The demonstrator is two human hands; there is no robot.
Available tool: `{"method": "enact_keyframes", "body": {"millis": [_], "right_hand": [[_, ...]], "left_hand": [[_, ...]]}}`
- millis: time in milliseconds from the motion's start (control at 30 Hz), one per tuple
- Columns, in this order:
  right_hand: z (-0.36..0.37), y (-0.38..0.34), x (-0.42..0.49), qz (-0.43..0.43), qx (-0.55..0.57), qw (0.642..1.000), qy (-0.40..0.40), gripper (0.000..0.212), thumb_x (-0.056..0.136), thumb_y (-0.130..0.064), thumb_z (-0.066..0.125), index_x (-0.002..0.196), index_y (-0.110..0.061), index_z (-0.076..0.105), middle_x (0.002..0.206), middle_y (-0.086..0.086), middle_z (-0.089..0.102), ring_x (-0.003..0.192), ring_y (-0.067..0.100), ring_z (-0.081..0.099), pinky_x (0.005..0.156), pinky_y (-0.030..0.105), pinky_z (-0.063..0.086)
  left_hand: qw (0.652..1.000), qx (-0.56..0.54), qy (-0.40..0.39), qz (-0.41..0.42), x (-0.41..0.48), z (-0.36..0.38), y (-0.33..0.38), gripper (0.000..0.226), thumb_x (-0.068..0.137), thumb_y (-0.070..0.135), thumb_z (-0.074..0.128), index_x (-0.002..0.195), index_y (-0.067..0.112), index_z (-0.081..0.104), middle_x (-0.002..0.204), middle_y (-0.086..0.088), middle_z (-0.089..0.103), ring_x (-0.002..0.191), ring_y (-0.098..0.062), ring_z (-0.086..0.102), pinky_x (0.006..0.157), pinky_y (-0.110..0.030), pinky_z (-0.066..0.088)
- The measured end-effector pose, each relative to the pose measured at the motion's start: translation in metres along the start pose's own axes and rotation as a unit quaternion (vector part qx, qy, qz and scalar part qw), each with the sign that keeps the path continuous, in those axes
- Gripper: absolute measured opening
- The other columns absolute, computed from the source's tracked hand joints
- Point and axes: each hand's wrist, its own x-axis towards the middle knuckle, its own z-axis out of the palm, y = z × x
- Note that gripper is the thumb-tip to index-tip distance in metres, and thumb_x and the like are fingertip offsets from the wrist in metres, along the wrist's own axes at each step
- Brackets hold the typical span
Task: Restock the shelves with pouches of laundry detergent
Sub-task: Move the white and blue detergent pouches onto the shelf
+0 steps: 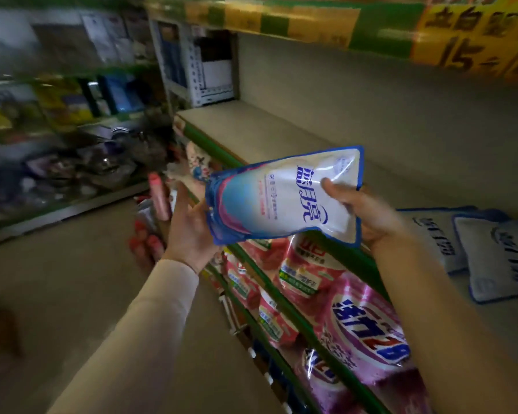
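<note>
Nearest, a sleeve [150, 318] leads to the left hand [189, 225], flat-palmed against the base of the pouch [281, 198], fingers straight; the right hand [362, 210] pinches the pouch's top, thumb on the front; the pouch hangs tilted over the front edge of the shelf [281, 130]; it looks soft, slick and liquid-heavy, likely to sag, so best held at both ends; its blue characters read 蓝月亮; pink bags [368, 321] below show 活力28; a sign [467, 40] above shows 15.
</note>
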Motion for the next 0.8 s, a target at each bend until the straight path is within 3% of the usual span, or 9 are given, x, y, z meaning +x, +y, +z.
{"method": "enact_keyframes", "body": {"millis": [33,100,133,200,300,367,567,667,800], "right_hand": [[0.007,-0.003,0.006,0.01,-0.02,0.999,-0.035,0.035,0.068,-0.018,0.073,0.103,-0.011,0.069,0.103,0.016,0.071,0.092,0.031,0.069,0.081,0.046,0.056],[0.028,-0.006,0.019,0.036,-0.06,0.992,-0.103,0.039,0.057,-0.02,0.085,0.094,-0.012,0.073,0.097,0.014,0.072,0.086,0.029,0.07,0.075,0.044,0.058],[0.037,-0.008,0.024,0.047,-0.074,0.988,-0.129,0.038,0.058,-0.02,0.085,0.093,-0.011,0.073,0.095,0.014,0.073,0.083,0.028,0.07,0.072,0.042,0.058],[0.065,-0.008,0.032,0.056,-0.096,0.978,-0.177,0.027,0.071,-0.014,0.072,0.097,-0.009,0.067,0.09,0.012,0.073,0.078,0.025,0.071,0.068,0.038,0.059],[0.108,-0.002,0.037,0.059,-0.121,0.963,-0.233,0.019,0.076,-0.011,0.062,0.095,-0.007,0.063,0.082,0.007,0.074,0.07,0.019,0.071,0.064,0.032,0.059],[0.131,0.006,0.04,0.063,-0.129,0.956,-0.256,0.016,0.081,-0.01,0.056,0.095,-0.006,0.063,0.08,0.006,0.074,0.068,0.017,0.07,0.062,0.03,0.059],[0.192,0.029,0.046,0.097,-0.157,0.913,-0.363,0.013,0.082,-0.009,0.057,0.094,-0.008,0.063,0.08,0.004,0.074,0.069,0.016,0.07,0.062,0.03,0.059],[0.218,0.041,0.052,0.116,-0.198,0.879,-0.418,0.017,0.08,-0.011,0.067,0.096,-0.007,0.065,0.086,0.007,0.073,0.074,0.02,0.07,0.071,0.035,0.058],[0.242,0.048,0.058,0.14,-0.278,0.837,-0.451,0.009,0.087,-0.007,0.061,0.095,-0.008,0.064,0.082,0.003,0.073,0.069,0.016,0.07,0.064,0.03,0.059]], "left_hand": [[1.0,0.016,0.001,-0.015,-0.006,-0.009,0.013,0.046,0.074,0.06,0.055,0.099,0.027,0.076,0.115,-0.001,0.068,0.108,-0.02,0.064,0.099,-0.043,0.045],[0.996,0.065,-0.01,-0.066,-0.018,-0.026,0.033,0.062,0.07,0.049,0.074,0.126,0.025,0.061,0.128,-0.003,0.061,0.118,-0.021,0.058,0.1,-0.042,0.046],[0.989,0.109,-0.021,-0.099,-0.024,-0.033,0.04,0.063,0.07,0.043,0.078,0.125,0.02,0.061,0.122,-0.001,0.065,0.113,-0.017,0.062,0.096,-0.035,0.05],[0.974,0.181,-0.024,-0.137,-0.044,-0.052,0.058,0.038,0.067,0.033,0.083,0.098,0.014,0.072,0.089,0.007,0.075,0.083,-0.005,0.07,0.072,-0.02,0.056],[0.956,0.212,-0.033,-0.202,-0.075,-0.083,0.086,0.066,0.024,0.042,0.096,0.081,0.016,0.079,0.086,-0.003,0.075,0.076,-0.015,0.072,0.063,-0.027,0.058],[0.949,0.232,-0.034,-0.211,-0.095,-0.098,0.102,0.07,0.011,0.04,0.095,0.073,0.015,0.079,0.077,-0.006,0.074,0.068,-0.017,0.071,0.057,-0.027,0.057],[0.917,0.323,-0.066,-0.224,-0.142,-0.104,0.134,0.096,0.021,0.04,0.096,0.103,0.008,0.059,0.085,-0.005,0.074,0.075,-0.016,0.072,0.061,-0.024,0.056],[0.918,0.345,-0.036,-0.195,-0.153,-0.108,0.126,0.091,0.027,0.044,0.094,0.105,0.01,0.059,0.091,-0.004,0.075,0.082,-0.016,0.072,0.065,-0.024,0.056],[0.935,0.329,0.06,-0.121,-0.169,-0.123,0.102,0.071,0.041,0.036,0.092,0.102,0.013,0.063,0.091,-0.005,0.074,0.081,-0.018,0.071,0.065,-0.025,0.056]]}}
